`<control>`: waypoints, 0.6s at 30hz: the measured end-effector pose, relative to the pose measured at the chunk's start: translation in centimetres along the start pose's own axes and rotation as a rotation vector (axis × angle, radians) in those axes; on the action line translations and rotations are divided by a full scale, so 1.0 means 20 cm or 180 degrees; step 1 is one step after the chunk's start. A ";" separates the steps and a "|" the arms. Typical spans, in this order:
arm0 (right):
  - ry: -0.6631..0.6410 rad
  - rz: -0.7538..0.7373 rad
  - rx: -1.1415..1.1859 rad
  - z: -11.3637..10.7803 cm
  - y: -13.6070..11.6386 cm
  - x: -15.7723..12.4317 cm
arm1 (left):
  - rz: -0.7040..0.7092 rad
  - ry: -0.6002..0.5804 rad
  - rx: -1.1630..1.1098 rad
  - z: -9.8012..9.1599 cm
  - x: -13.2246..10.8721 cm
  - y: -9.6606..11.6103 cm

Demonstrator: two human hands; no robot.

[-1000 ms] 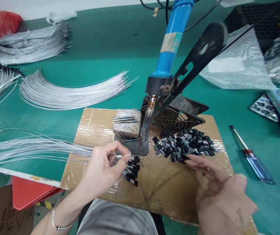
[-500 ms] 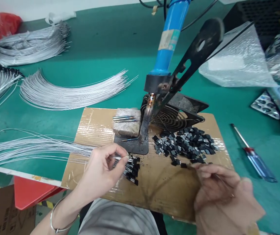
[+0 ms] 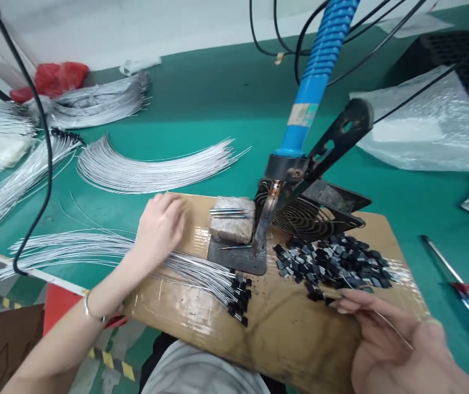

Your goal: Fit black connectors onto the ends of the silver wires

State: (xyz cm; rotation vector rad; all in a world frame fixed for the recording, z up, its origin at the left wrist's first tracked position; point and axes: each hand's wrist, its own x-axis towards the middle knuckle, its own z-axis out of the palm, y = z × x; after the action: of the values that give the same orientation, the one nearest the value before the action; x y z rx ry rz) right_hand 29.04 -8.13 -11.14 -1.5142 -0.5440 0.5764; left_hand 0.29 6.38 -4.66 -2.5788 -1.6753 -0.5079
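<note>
My left hand (image 3: pixel 158 230) hovers over the cardboard board (image 3: pixel 283 323), above a bundle of thin silver wires (image 3: pixel 94 249) whose ends carry small black parts (image 3: pixel 239 298). Its fingers are curled and blurred. My right hand (image 3: pixel 386 339) lies palm up at the lower right and pinches a thin wire, fingertips at the edge of the pile of small black components (image 3: pixel 333 262). A blue-handled soldering iron (image 3: pixel 300 137) stands in its black stand, tip down on a metal plate (image 3: pixel 238 257) beside a grey block (image 3: pixel 232 221).
More silver wire bundles (image 3: pixel 156 167) lie on the green table to the left and back. A black fan grille (image 3: pixel 308 213) sits behind the components. A screwdriver (image 3: pixel 459 284) lies at right; a plastic bag (image 3: pixel 427 131) at back right. Black cable (image 3: pixel 45 137) crosses left.
My left hand let go of the wire ends with black parts and moved up and left over the bundle. My right hand drew back with a thin wire. The camera tilted upward.
</note>
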 end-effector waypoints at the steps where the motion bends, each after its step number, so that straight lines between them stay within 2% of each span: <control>1: 0.0043 0.0057 0.0087 0.01 -0.01 0.00 | 0.0019 -0.0051 0.0094 0.03 0.06 -0.07; 5: 0.0218 0.0235 0.0259 0.04 -0.03 -0.02 | 0.0084 -0.0351 0.0254 0.13 0.22 -0.30; 9: 0.0301 0.0309 0.0281 0.05 -0.04 -0.02 | -0.0015 -0.0416 0.0202 0.18 0.26 -0.40; 18: 0.0385 0.0407 0.0203 0.06 -0.07 -0.03 | -0.0620 0.0239 -0.0665 0.08 0.23 -0.49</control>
State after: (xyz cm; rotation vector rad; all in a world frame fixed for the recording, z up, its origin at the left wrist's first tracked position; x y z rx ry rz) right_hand 27.85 -7.50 -9.69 -1.5197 -0.3345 0.5910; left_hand -6.29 14.88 -6.29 -2.5040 -1.9548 -0.8200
